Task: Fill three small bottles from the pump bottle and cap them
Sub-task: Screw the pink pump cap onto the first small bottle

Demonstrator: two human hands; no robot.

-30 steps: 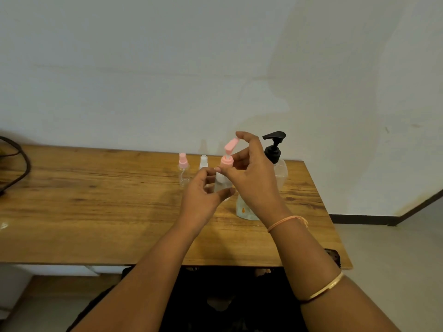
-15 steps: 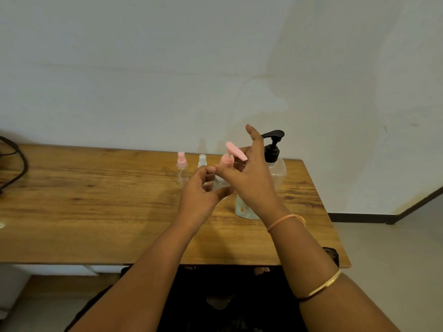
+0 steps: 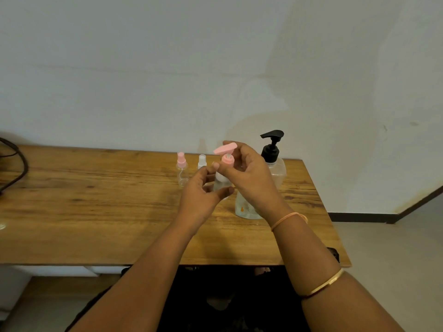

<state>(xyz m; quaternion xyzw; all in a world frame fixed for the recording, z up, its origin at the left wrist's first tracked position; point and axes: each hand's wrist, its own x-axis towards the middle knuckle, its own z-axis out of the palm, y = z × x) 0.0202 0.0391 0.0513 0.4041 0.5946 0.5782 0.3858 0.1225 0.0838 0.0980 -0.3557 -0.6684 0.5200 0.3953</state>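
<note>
Nearest, two bare forearms [image 3: 143, 283] reach over the front edge of the bench [image 3: 96, 212], with dark clothing [image 3: 227, 305] below them. A gold bangle [image 3: 324, 282] is on the right forearm and an orange thread band [image 3: 287, 218] on the right wrist.

The left hand [image 3: 199, 200] is up off the bench, in front and to the left of the pump bottle [image 3: 279, 174]. Its grip is curled round a small clear bottle [image 3: 221, 184], thumb on the near side and fingers round the far side, bottle upright.

The right hand [image 3: 251, 180] is directly in front of the pump bottle and covers much of its body. Its grip pinches the pink pump cap [image 3: 227, 159] on top of the small clear bottle: thumb at the collar, index finger curled over the flat pink nozzle, which points left, away from the pump bottle. Cannot tell if the cap is fully screwed down.

The pump bottle stands upright on the bench, with a clear body and a black top pointing left. Its base shows below the right wrist.

Further left of the pump bottle, behind the left hand's fingers, two more small bottles stand on the bench. One is a clear-capped bottle [image 3: 202, 161], partly hidden. Beyond it is a pink-spray bottle [image 3: 181, 167].

Far left of the pump bottle a black cable [image 3: 18, 164] loops on the bench. Behind the pump bottle is a plain pale wall [image 3: 215, 68].
</note>
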